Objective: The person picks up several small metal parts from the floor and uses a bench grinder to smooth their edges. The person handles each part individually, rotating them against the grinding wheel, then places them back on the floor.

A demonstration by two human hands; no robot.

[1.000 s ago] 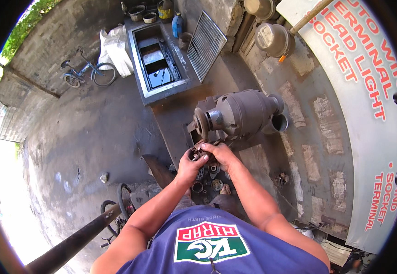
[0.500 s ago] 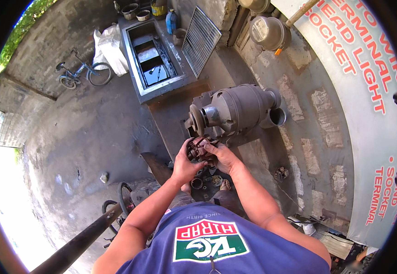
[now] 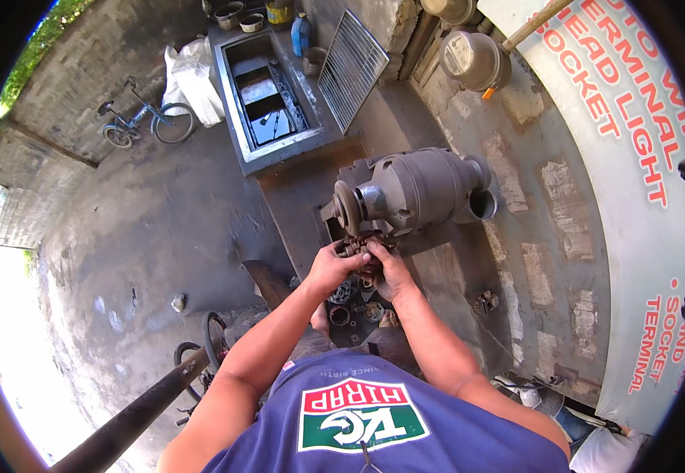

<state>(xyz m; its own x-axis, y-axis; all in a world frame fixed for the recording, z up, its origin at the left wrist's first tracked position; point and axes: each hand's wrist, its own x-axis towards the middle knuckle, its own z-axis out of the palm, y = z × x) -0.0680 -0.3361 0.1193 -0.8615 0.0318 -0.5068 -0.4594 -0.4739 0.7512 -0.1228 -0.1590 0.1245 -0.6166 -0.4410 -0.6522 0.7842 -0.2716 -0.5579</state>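
Note:
A brown, claw-shaped metal rotor (image 3: 364, 243), like one from an alternator, is held between both hands just below the round wheel (image 3: 347, 208) of a large grey bench grinder (image 3: 429, 189). My left hand (image 3: 331, 268) wraps around its left side. From the right, my right hand (image 3: 390, 273) grips it with the thumb on top. Fingers cover much of the rotor, and I cannot tell whether it touches the wheel. Beneath my hands, ring-shaped metal parts (image 3: 339, 316) lie on the ground near my feet.
Beyond the grinder stands a metal-rimmed basin (image 3: 241, 150) with dark liquid inside and a wire grate (image 3: 353, 71) leaning beside it. A small blue bicycle (image 3: 144, 122) and white sacks (image 3: 193, 83) are at the far left. A dark pole (image 3: 134, 410) crosses the lower left.
Both hands have shifted slightly right and up with the rotor, which is turned differently in the fingers. The view has moved a little. White cloth now shows at the lower right.

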